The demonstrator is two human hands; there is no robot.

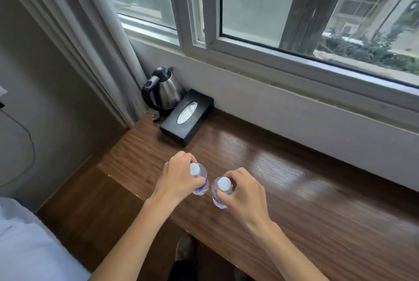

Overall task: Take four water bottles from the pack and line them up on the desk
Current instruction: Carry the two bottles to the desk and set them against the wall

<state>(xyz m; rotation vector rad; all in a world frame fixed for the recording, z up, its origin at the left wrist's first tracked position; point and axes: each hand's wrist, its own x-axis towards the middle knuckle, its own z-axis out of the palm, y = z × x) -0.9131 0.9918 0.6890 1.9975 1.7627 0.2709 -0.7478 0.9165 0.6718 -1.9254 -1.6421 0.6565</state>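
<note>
Two clear water bottles with white caps and blue labels stand upright side by side near the front edge of the wooden desk (294, 190). My left hand (176, 181) grips the left bottle (201, 184) around its neck, just below the cap. My right hand (244, 192) holds the right bottle (218, 199) the same way, fingers wrapped at the neck. The bottles are a small gap apart. Whether their bases touch the desk I cannot tell. The pack is not in view.
A black tissue box (188, 116) lies at the back left of the desk, with a steel electric kettle (162, 90) behind it by the curtain (95, 42). The windowsill wall runs along the back. A bed corner (27, 246) shows at lower left.
</note>
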